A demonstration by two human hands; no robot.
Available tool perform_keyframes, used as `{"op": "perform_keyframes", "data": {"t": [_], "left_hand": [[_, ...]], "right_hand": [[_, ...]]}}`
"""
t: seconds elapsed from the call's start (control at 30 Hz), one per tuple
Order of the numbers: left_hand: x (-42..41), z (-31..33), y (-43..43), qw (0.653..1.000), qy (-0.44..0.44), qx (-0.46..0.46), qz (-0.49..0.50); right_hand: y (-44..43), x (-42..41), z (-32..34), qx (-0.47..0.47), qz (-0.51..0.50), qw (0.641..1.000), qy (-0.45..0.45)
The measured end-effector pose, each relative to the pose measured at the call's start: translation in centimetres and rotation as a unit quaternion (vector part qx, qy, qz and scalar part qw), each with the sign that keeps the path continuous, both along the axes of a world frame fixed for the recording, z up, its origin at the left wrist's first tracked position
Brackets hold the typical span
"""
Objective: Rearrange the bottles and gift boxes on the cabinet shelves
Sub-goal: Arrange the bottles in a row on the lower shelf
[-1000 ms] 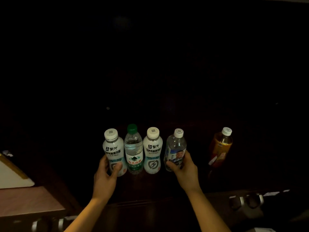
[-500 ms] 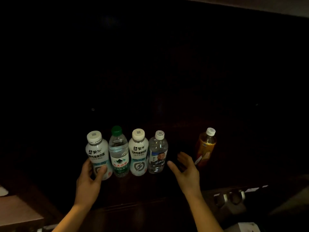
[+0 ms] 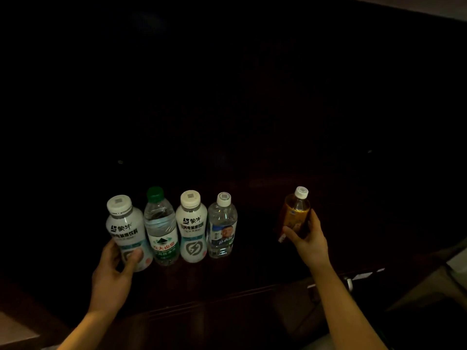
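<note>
Head camera, dim light: a person's two bare arms reach into a dark wooden cabinet shelf (image 3: 252,271), where five drink bottles sit near the front edge.

Four of them stand upright in a tight row, side by side. From the left they are a white bottle (image 3: 125,229) with a pale cap and dark lettering, a clear water bottle with a green cap (image 3: 161,228), a second white bottle (image 3: 191,229) of the same make, and a clear water bottle with a white cap (image 3: 222,224) and a blue label.

The left hand (image 3: 112,271) grips the lower part of the first white bottle at the left end of the row. Its thumb crosses the front of the label and its fingers (image 3: 134,257) curl round the side.

Well apart from the row, to the right, the right hand (image 3: 309,242) holds an amber tea bottle (image 3: 294,215) with a white cap. Its fingers (image 3: 314,219) wrap the far side and its thumb presses the near side. The bottle tilts slightly, cap to the right. Its base is hidden behind the hand, so whether it rests on the shelf cannot be told.

The back of the cabinet is lost in darkness. A pale surface (image 3: 15,334) shows at the lower left corner, and another pale surface (image 3: 457,263) shows at the right edge.
</note>
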State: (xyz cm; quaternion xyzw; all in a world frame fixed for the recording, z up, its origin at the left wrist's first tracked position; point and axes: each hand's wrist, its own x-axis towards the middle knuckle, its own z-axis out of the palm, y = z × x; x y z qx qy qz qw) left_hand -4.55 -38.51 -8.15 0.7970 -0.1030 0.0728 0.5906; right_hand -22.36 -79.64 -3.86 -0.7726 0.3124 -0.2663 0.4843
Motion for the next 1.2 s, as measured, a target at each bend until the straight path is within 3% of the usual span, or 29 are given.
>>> {"op": "perform_keyframes", "data": {"t": [0.4,1.2], "left_hand": [[-0.4,0.7,-0.3,1.000,0.014,-0.009,-0.004],[-0.6,0.6,-0.3,0.999,0.028,-0.034,-0.015]], "right_hand": [[0.6,0.7,-0.3,-0.027,0.000,0.999,-0.022],[10.6,4.0,-1.3,-0.033,0.050,0.998,-0.018]]}}
